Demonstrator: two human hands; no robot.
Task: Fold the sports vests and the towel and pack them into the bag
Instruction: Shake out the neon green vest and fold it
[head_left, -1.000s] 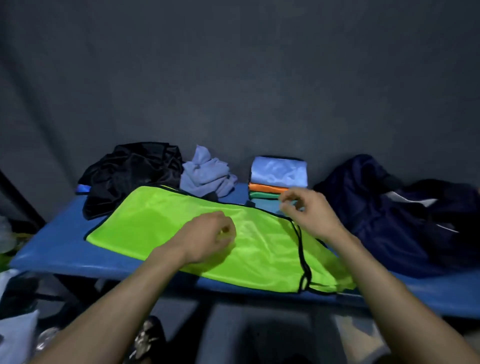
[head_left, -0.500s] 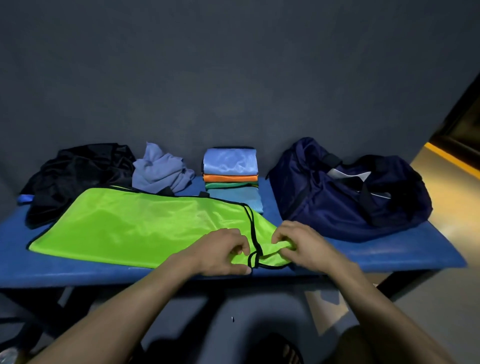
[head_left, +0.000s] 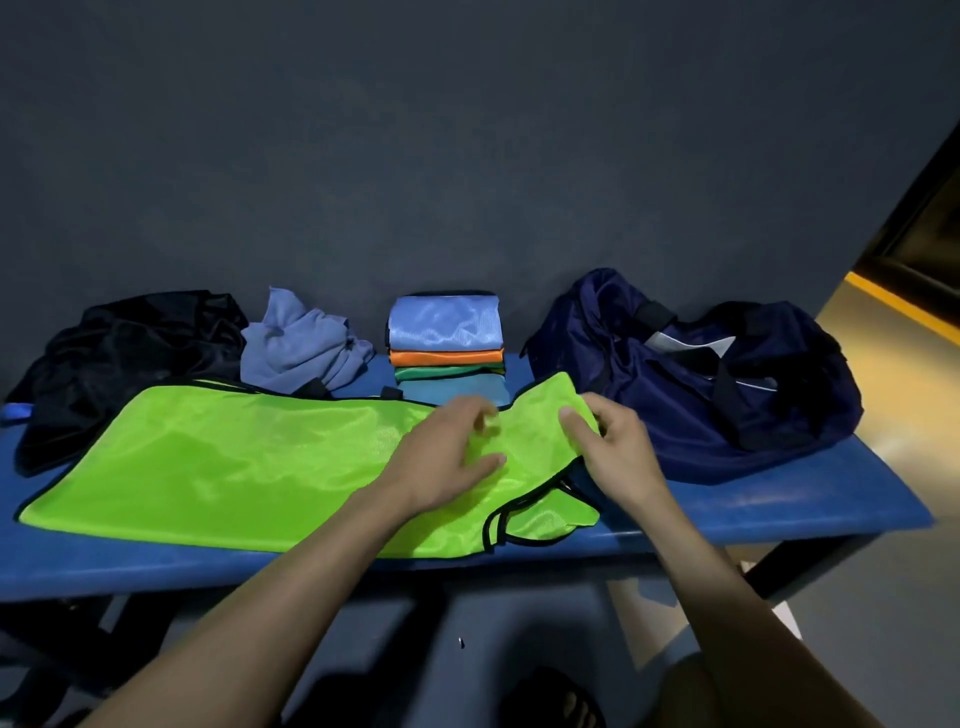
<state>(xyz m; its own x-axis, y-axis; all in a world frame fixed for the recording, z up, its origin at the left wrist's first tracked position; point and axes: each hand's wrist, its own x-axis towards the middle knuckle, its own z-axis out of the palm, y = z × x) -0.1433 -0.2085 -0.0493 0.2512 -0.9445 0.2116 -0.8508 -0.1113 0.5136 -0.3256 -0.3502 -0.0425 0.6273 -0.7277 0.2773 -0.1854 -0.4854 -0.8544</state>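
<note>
1. Where the lime-green vest (head_left: 234, 467) lies spread along the blue surface (head_left: 779, 512), its right end is seen folded up and over towards the left.
2. The folded flap is pinched between thumb and fingers of the right hand (head_left: 610, 447), so that grip is closed on the vest.
3. The left hand (head_left: 447, 457) is laid on the vest just beside the right, its fingers blurred but roughly extended, pressing the cloth down.
4. A stack of folded vests (head_left: 445, 353) stands behind the hands, against the wall.
5. A crumpled blue-grey towel (head_left: 301, 348) is set left of the stack, with a heap of black cloth (head_left: 130, 353) further left.
6. The navy bag (head_left: 701, 374) rests at the right end, unzipped.
</note>
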